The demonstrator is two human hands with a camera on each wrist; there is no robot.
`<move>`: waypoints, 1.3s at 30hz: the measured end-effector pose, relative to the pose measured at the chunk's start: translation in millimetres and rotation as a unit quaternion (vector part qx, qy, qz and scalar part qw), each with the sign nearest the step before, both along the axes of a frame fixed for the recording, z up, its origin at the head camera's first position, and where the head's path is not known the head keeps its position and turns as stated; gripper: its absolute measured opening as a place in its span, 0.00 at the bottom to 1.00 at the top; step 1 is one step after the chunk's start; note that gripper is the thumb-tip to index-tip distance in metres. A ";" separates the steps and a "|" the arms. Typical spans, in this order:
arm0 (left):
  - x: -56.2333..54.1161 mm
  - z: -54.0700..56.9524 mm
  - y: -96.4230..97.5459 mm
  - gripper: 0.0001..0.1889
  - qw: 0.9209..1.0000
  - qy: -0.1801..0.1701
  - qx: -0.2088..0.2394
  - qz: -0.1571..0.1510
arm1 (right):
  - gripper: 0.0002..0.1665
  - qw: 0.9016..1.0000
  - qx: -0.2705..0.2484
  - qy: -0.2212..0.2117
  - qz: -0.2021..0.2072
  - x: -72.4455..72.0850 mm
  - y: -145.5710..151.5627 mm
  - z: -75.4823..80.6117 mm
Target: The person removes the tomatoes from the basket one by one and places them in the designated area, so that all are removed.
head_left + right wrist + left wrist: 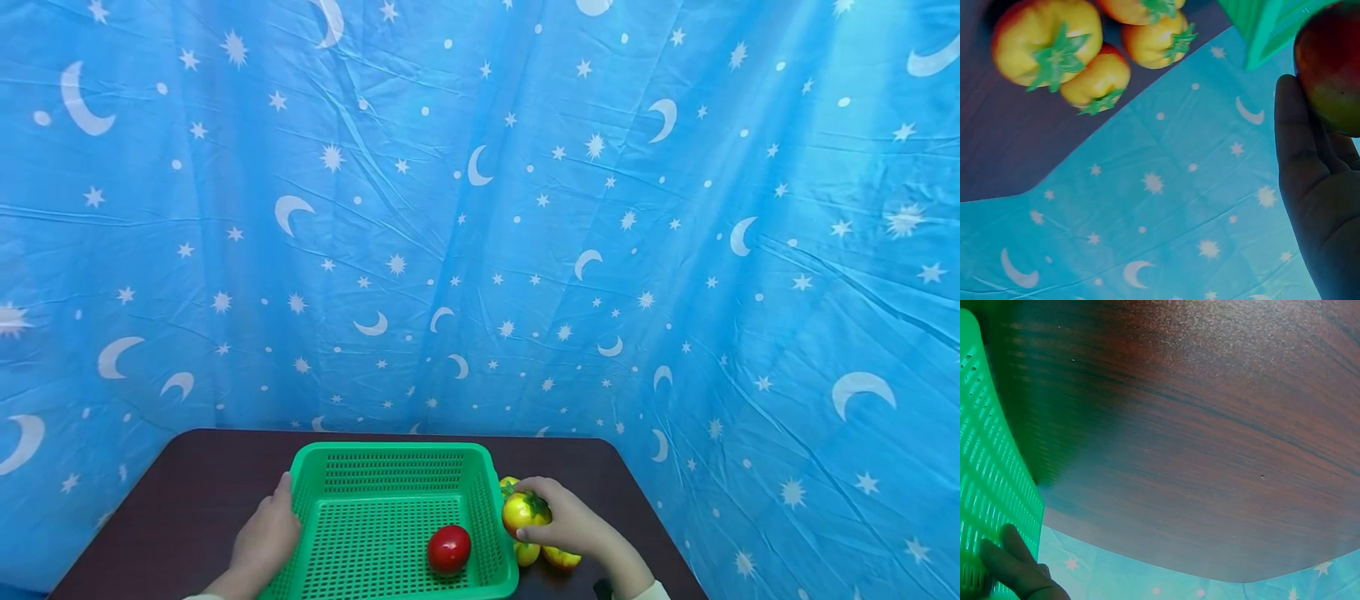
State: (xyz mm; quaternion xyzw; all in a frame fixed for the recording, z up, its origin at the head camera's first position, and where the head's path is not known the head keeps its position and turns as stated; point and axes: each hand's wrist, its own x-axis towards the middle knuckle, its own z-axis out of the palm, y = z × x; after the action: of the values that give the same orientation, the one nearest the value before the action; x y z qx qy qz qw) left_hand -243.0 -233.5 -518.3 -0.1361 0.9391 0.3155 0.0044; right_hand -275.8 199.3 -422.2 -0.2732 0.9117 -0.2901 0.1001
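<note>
My right hand (558, 521) holds a yellow-and-red tomato (527, 514) with a green leafy top, just beyond the basket's right side. In the right wrist view, that tomato (1332, 69) shows its red and greenish underside against the fingers (1294, 119). A green plastic basket (390, 448) stands on the table. My left hand (266, 537) grips its left rim, with fingers (1007, 569) against the slotted outer wall in the left wrist view; the thumb is hidden. A glossy red round fruit (448, 549) lies inside, toward the basket's right.
Several more yellow-and-red tomatoes (1050, 40) with green tops lie on the table right of the basket, partly behind my right hand in the head view. The dark wood-grain table (195, 492) has rounded far corners. A blue curtain (420, 208) with moons and stars hangs behind and at the right.
</note>
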 end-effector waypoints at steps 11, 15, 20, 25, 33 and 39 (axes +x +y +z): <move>2.2 0.6 0.7 0.38 1.000 0.009 -0.004 -0.002 | 0.34 1.000 -0.003 -0.018 -0.008 7.8 17.3 -20.9; 2.9 0.0 0.6 0.38 1.000 0.011 -0.006 -0.002 | 0.32 0.999 -0.012 -0.039 -0.012 9.9 19.5 -26.8; 3.1 0.9 0.6 0.38 1.000 0.009 -0.004 -0.003 | 0.27 0.997 -0.028 -0.067 -0.016 13.1 21.5 -35.3; 2.6 0.6 0.0 0.37 1.000 0.007 0.000 -0.004 | 0.25 0.997 -0.029 -0.070 -0.017 14.1 25.3 -41.6; 2.9 -0.1 0.3 0.38 1.000 0.013 -0.004 -0.005 | 0.27 0.992 -0.013 -0.109 -0.061 16.4 32.0 -51.5; 2.7 0.7 0.3 0.38 1.000 0.010 -0.001 -0.004 | 0.29 0.988 -0.003 -0.129 -0.080 17.4 31.9 -63.0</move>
State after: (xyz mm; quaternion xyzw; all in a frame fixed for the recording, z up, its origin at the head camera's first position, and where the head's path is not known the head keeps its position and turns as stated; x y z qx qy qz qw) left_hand -240.3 -233.2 -517.6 -0.1286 0.9399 0.3164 -0.0041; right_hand -258.4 231.2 -485.1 -0.1601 0.9091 -0.3328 0.1927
